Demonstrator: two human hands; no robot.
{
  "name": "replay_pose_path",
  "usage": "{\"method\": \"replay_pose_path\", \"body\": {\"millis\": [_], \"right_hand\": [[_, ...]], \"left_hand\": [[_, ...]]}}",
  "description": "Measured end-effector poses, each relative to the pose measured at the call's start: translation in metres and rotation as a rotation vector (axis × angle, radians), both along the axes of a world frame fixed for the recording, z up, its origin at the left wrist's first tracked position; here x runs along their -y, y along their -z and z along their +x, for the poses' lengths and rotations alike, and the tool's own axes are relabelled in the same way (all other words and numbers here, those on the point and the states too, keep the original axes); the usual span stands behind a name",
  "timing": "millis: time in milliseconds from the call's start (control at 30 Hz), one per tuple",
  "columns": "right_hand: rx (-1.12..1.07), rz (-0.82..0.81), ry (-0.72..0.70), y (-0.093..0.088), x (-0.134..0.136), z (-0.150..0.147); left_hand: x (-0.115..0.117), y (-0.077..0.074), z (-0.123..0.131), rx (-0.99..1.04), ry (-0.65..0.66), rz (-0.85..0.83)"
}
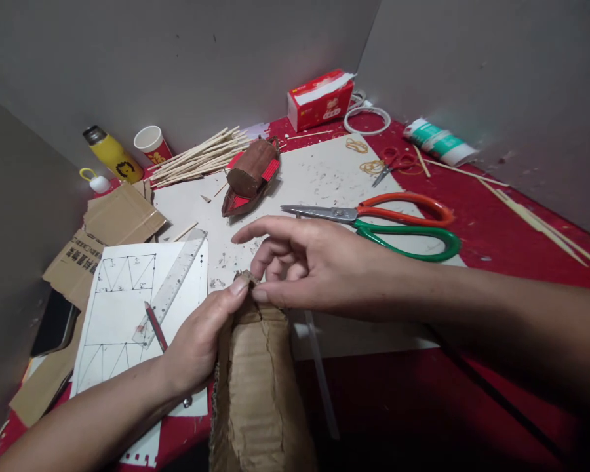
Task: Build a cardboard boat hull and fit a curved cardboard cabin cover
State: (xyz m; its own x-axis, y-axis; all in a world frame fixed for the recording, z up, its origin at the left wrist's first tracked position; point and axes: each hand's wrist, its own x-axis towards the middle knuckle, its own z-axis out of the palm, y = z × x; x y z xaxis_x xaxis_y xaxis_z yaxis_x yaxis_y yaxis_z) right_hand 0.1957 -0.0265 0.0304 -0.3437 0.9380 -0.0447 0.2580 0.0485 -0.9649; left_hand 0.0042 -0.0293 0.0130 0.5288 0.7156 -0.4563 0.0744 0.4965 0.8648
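A long brown cardboard piece [256, 393], creased and torn along its ribbed face, runs from the bottom edge up to both hands. My left hand [204, 334] is closed round its upper left side, thumb pressed on the end. At that same end, my right hand [299, 262] pinches the ragged tip between thumb and curled fingers, its index finger stretched out to the left. Just beyond the right hand lie large scissors [344, 213] with one orange and one green handle. Further back stands a small brown model boat [250, 172] with red parts.
Left are a drawing sheet [122, 314], a clear ruler [177, 282], a pencil [156, 326], cardboard scraps [122, 213] and a phone [54, 321]. Behind stand a yellow bottle [115, 157], paper cup [152, 144], wooden sticks [201, 157] and tissue pack [319, 101]. Small red scissors [391, 164] lie right.
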Motion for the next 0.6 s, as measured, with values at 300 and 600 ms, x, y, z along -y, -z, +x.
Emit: {"method": "replay_pose_path", "body": {"millis": [300, 600], "right_hand": [[0.268, 0.317, -0.014, -0.007, 0.011, -0.007], [0.42, 0.455, -0.095, 0.02, 0.02, -0.011]], "left_hand": [[0.002, -0.009, -0.002, 0.003, -0.023, 0.13], [0.009, -0.002, 0.001, -0.117, -0.052, 0.155]]}}
